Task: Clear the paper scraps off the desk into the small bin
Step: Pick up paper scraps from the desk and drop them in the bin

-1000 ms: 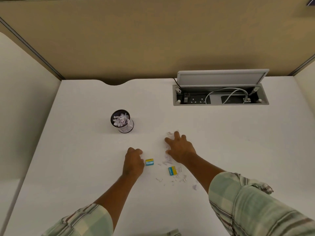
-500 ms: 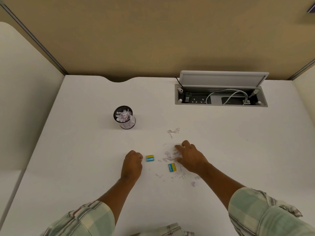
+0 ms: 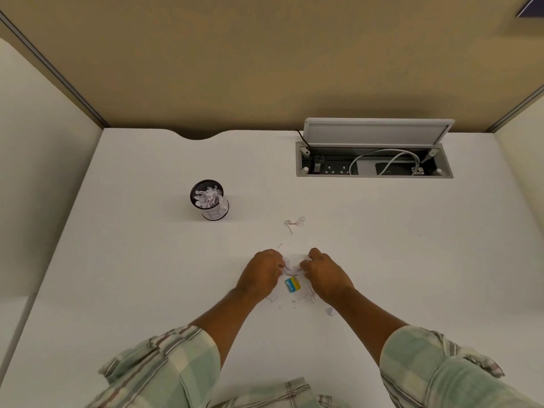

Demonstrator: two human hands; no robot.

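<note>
A small black mesh bin (image 3: 209,199) with a white label stands on the white desk (image 3: 147,275), holding several paper scraps. My left hand (image 3: 260,273) and my right hand (image 3: 325,275) lie close together at the desk's middle, fingers curled around a small heap of white paper scraps (image 3: 290,267) pressed between them. A blue and yellow card (image 3: 292,284) lies just below the heap, between my wrists. More scraps (image 3: 295,222) lie farther back, and small bits (image 3: 329,311) sit near my right forearm.
An open cable tray (image 3: 374,166) with sockets and a white cable is set into the desk at the back right, its lid raised. Beige partition walls enclose the desk at the back and both sides.
Both hands have moved toward each other and gathered the scraps into a heap between them. The second blue and yellow card that lay by my left hand is hidden now.
</note>
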